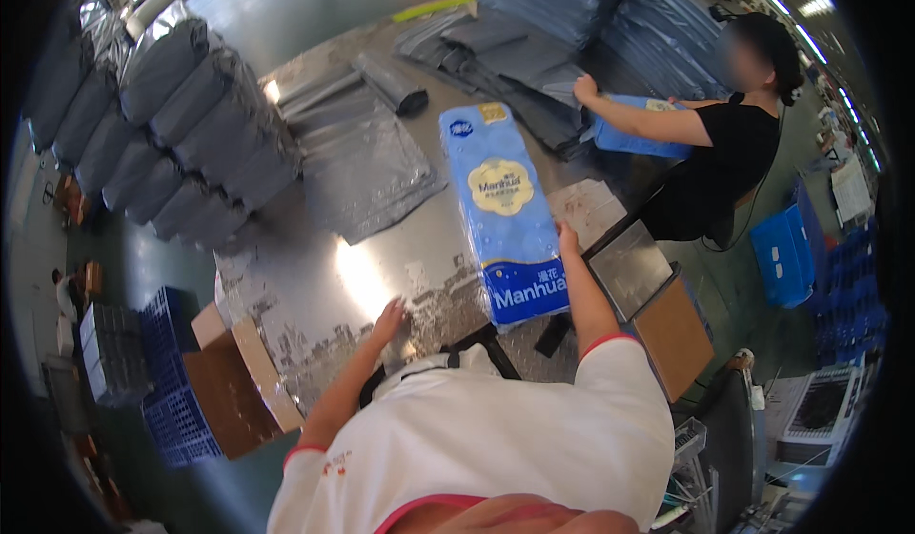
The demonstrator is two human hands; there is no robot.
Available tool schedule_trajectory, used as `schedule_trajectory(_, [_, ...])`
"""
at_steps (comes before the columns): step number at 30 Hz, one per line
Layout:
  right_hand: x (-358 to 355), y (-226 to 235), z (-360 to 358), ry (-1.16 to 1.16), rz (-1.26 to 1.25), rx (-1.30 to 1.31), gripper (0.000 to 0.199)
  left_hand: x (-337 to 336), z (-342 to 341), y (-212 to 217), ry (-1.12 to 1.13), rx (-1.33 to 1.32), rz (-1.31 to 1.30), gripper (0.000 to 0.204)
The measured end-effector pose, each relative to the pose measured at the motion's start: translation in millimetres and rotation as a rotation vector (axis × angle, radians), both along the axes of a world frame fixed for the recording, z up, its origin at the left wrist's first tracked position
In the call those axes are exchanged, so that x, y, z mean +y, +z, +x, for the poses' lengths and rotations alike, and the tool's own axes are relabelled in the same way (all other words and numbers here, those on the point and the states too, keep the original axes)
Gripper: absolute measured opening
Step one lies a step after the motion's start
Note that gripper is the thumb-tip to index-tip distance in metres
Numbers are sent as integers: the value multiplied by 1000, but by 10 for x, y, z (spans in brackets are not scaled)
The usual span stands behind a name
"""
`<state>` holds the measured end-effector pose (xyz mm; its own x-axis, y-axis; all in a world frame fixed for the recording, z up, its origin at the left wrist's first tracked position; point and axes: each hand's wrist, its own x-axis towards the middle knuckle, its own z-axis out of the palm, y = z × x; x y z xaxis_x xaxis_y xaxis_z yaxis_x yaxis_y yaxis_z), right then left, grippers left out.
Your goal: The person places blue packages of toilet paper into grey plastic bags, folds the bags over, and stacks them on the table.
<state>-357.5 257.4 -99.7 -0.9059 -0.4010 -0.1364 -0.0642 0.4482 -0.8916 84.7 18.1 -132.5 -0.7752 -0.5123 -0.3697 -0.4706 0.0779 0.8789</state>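
Observation:
A long blue-and-white pack of paper rolls (503, 212) lies lengthwise on the shiny metal table (381, 267). My right hand (568, 240) rests against the pack's right side near its closer end, fingers laid on the wrapper. My left hand (389, 320) lies flat and open on the bare tabletop, apart from the pack, to its left. A flat stack of grey plastic bags (367, 167) is spread on the table beyond my left hand.
A co-worker in black (724, 157) across the table handles another blue pack (634, 129). Grey bags are piled at the back (562, 0). Filled grey sacks (181, 124) are stacked at left. Cardboard boxes (233, 381) and blue crates (172, 381) stand below the table.

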Motion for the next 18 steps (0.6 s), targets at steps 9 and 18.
schedule_trajectory(9, [-446, 203, 1593, -347, -750, -795, 43, 446, -805, 184, 39, -82, -335, 36])
schedule_trajectory(18, [-793, 1223, 1517, 143, -713, -1083, 47, 36, -874, 1968, -72, 278, 398, 83])
